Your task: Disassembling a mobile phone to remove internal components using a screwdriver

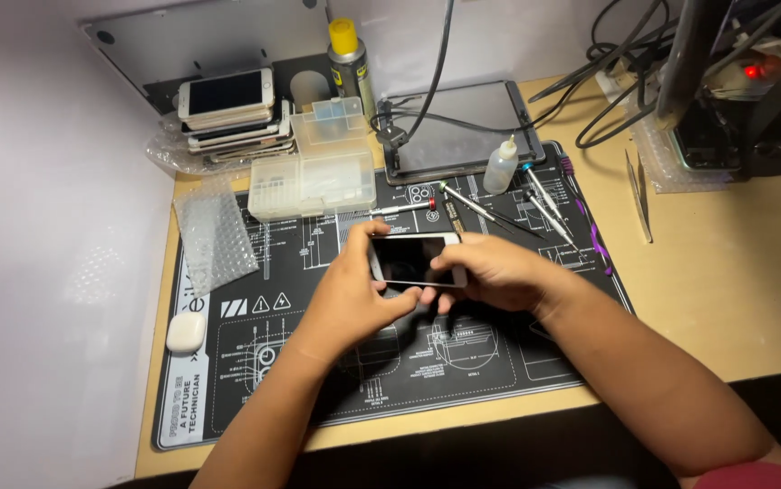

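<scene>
Head view: left hand [350,294] and right hand [490,272] both pinch a white smartphone [413,260], dark screen up, held just above the middle of the black repair mat [409,371]. Left grips the short end at 9 o'clock, thumb over the top edge. Right covers the 3 o'clock end, fingers curled over the edge.

My read: holding or pressing at the edges. To do it well, keep the phone low over the mat, support both ends evenly, pressure on the frame and not the glass.

Screwdrivers [490,210] lie at 1 o'clock of the phone, dropper bottle [501,166] beyond them, clear parts box [313,177] at 11 o'clock, stack of phones [232,113] further back, white case [186,332] at 8 o'clock, tweezers [638,195] on the surface [735,290] at 2 o'clock.

Hidden: phone's right end and underside, right fingertips. Can't tell if a tool is held. Gear at top right is dark and cut off.
</scene>
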